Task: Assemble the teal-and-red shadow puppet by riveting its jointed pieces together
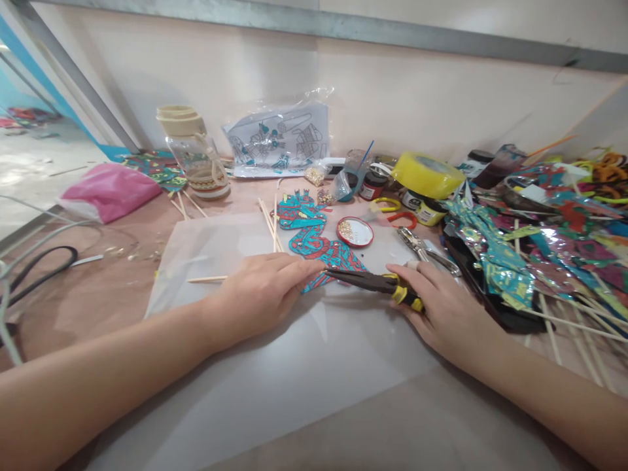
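Note:
My left hand (265,288) is closed, its fingertips pinched close to the pliers' tip. A thin wooden stick (206,280) runs into it and shows on its left side; the far end is hidden by the fingers. My right hand (441,307) grips the yellow-and-black handles of long-nose pliers (360,280), whose dark jaws point left and meet my left fingertips. Whether the jaws hold anything is too small to tell. Just beyond lies a blue-and-red painted cut-out figure (314,239), partly covered by my left hand and the pliers.
A translucent sheet (255,392) covers the work surface. Beyond are a red-rimmed lid (355,232) with small beads, wooden sticks (269,222), a hole-punch plier (417,248), yellow tape (426,173) and a glass bottle (196,157). Painted cut-outs (505,261) pile up at right.

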`<state>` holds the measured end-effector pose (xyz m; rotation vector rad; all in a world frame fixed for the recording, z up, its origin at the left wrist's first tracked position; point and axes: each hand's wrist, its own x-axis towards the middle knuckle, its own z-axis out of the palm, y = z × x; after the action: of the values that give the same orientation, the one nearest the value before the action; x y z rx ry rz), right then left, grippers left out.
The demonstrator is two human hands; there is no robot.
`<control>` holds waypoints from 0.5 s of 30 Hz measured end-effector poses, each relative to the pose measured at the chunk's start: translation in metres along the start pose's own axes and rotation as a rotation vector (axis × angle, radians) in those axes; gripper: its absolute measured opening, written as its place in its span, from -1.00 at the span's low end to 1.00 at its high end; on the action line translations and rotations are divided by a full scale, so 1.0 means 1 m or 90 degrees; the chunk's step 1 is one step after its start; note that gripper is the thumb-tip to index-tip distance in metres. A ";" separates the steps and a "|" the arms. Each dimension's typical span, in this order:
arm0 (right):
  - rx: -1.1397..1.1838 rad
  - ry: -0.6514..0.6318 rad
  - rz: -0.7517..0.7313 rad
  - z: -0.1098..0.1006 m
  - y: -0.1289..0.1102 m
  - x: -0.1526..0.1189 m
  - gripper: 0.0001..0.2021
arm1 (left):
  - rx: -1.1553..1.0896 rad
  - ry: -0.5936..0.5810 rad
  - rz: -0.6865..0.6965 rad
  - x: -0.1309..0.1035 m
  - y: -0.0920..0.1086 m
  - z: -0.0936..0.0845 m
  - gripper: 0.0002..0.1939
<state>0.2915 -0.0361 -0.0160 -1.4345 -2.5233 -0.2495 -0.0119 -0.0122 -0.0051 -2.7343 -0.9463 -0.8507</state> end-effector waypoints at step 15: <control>-0.038 -0.020 0.014 -0.002 0.001 0.003 -0.68 | -0.003 -0.029 0.051 0.001 0.004 -0.002 -0.69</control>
<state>0.2911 -0.0339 -0.0130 -1.4982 -2.5441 -0.3022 -0.0099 -0.0157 -0.0025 -2.7858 -0.8379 -0.7803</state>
